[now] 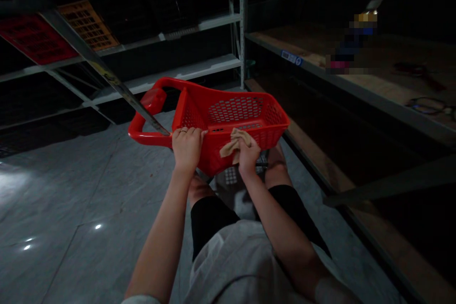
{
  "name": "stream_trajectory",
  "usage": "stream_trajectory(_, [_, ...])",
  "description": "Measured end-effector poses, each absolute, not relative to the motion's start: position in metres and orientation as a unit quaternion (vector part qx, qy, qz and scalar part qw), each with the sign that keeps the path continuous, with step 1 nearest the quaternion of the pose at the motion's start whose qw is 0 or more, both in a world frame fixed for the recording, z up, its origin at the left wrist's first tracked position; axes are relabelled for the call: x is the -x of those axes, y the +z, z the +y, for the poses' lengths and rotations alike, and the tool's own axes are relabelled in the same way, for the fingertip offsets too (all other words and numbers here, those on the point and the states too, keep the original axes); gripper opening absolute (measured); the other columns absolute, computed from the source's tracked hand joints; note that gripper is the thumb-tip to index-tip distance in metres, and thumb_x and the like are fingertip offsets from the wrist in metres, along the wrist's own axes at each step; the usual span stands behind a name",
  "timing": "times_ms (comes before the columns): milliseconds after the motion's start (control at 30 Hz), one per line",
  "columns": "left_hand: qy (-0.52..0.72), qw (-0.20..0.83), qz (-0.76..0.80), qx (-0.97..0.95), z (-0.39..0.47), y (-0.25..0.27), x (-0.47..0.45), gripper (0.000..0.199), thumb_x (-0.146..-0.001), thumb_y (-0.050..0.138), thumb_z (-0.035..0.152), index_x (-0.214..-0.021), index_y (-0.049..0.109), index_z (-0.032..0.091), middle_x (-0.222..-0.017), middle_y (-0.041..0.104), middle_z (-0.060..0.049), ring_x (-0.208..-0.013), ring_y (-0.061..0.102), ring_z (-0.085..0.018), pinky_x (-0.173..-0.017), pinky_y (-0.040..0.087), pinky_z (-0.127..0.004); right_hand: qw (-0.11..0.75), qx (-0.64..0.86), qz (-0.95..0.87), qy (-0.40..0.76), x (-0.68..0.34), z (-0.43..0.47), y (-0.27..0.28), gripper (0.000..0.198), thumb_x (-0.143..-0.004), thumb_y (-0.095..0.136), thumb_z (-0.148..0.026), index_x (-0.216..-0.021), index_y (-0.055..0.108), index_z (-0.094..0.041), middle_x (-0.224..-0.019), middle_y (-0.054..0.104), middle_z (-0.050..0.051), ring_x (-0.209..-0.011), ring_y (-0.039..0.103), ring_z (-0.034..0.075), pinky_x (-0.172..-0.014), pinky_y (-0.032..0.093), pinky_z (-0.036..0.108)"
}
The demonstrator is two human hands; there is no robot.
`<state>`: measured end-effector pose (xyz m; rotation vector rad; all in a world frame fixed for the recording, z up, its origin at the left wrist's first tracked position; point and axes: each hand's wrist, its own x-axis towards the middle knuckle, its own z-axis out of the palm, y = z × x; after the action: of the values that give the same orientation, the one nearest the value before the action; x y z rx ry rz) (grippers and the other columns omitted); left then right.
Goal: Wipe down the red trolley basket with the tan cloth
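A red plastic shopping cart [231, 145] stands in front of me, its handle [147, 138] to the left and its perforated basket to the right. My left hand [187, 146] is closed over the cart's near rim, close to the handle end, with the fingertips curled inward. In my right hand [248, 156] is a crumpled tan cloth [233, 146], pinched between the fingers against the outer near side of the basket. Part of the cart's underside lies in shadow between my legs.
Metal shelving [210, 23] with red [39, 38] and yellow crates [87, 23] stands at the back left. A slanted metal pole [110, 78] crosses down to the cart. On the right runs a wooden-topped shelf [313, 57] holding eyeglasses [427, 104] and a pixelated patch.
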<state>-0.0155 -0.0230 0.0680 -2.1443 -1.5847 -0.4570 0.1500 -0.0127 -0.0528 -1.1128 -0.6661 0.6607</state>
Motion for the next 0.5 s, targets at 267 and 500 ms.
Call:
stream_trajectory(267, [-0.184,0.207,-0.575,0.77,-0.02,0.07,0.008,0.038,-0.104,0.041,0.036,-0.085,0.07,0.021,-0.085,0.074,-0.012,-0.086,0.062,-0.031,-0.09,0.042,-0.048,0.785,0.604,-0.102,0.096,-0.283,0.029,-0.06,0.026,-0.069,0.059,-0.019,-0.095,0.059,-0.019,-0.092,0.067,-0.001,-0.084,0.066,0.015,-0.086,0.056,0.029])
stream_trajectory(500, [-0.162,0.229,-0.608,0.743,-0.019,0.069,-0.012,0.039,-0.105,0.039,0.033,-0.088,0.071,0.018,-0.088,0.075,-0.015,-0.092,0.064,-0.033,-0.09,0.043,-0.049,0.703,0.591,-0.358,0.169,-0.137,0.002,-0.041,0.015,-0.077,0.057,-0.02,-0.09,0.062,-0.022,-0.094,0.067,0.003,-0.09,0.062,0.018,-0.092,0.051,0.032])
